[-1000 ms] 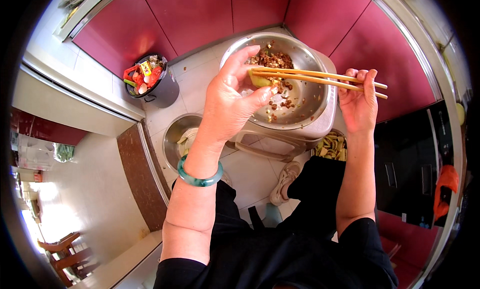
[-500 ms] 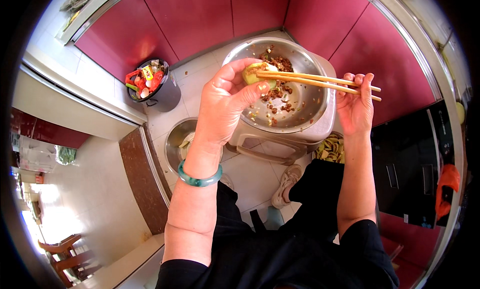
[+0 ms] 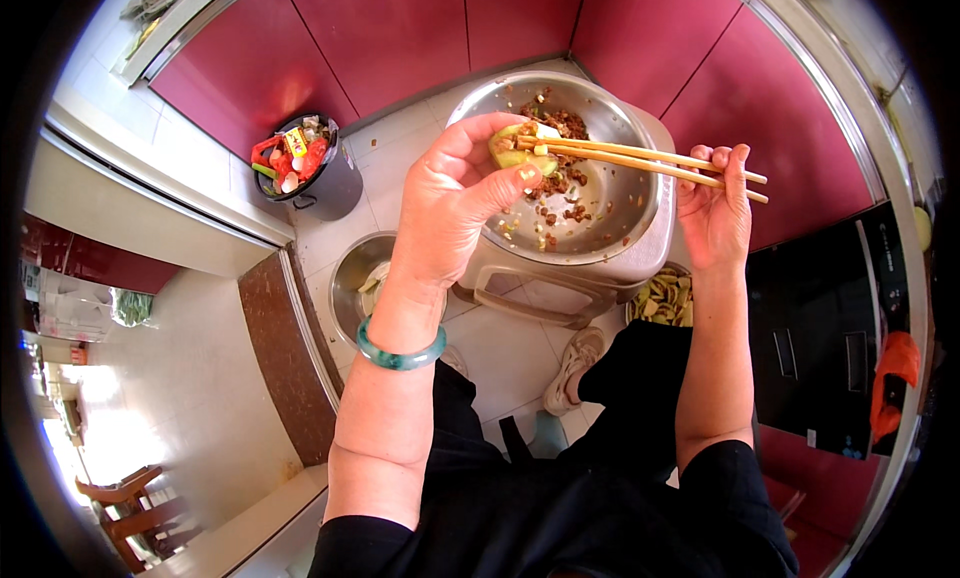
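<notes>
My left hand [image 3: 440,203], with a green bangle [image 3: 402,359] on its wrist, pinches a pale green vegetable piece [image 3: 508,156] between thumb and fingers. Its exact kind I cannot tell. Bits of brown filling show on it. In my right hand [image 3: 716,213] is a pair of wooden chopsticks [image 3: 640,160], gripped near the back ends. The tips touch the opening of the vegetable piece, with a small whitish bit beside them. Both hands are above a large steel basin [image 3: 610,218], which holds crumbly brown filling [image 3: 570,124] and scattered green bits.
The basin sits on a beige plastic stool [image 3: 655,223]. A smaller steel bowl [image 3: 345,283] with pale pieces stands left on the tiled floor. Green vegetable slices [image 3: 662,300] lie in a container by my right knee. A black bin [image 3: 335,188] holds waste; red cabinets [image 3: 380,38] enclose the corner.
The chopstick tips have shifted slightly at the vegetable piece, which is turned a little so its brown-specked inside shows more. Both hands keep their hold.
</notes>
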{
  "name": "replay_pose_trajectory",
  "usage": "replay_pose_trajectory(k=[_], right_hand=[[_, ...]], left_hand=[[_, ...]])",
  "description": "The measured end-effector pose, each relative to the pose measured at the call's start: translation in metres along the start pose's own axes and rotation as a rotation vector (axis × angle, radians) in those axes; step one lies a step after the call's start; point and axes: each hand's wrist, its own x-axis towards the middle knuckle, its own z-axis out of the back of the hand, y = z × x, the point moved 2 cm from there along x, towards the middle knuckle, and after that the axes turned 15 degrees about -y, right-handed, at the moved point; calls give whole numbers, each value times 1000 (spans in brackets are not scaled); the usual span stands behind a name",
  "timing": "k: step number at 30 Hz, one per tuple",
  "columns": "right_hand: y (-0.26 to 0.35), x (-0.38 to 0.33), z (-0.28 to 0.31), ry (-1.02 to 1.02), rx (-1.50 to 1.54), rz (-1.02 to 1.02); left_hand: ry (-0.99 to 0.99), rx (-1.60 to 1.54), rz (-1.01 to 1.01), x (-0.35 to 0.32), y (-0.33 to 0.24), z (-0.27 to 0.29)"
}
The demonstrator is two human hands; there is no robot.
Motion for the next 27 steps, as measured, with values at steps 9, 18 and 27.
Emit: replay_pose_trajectory(k=[9,18,27], right_hand=[[13,-3,-3,0,47,4],[11,-3,-3,9,11,27],[13,-4,-5,21,-50,58]], left_hand=[[-29,67,-35,1,-2,0],[5,61,-1,-1,-2,-2],[-22,94,-12,3,3,1]])
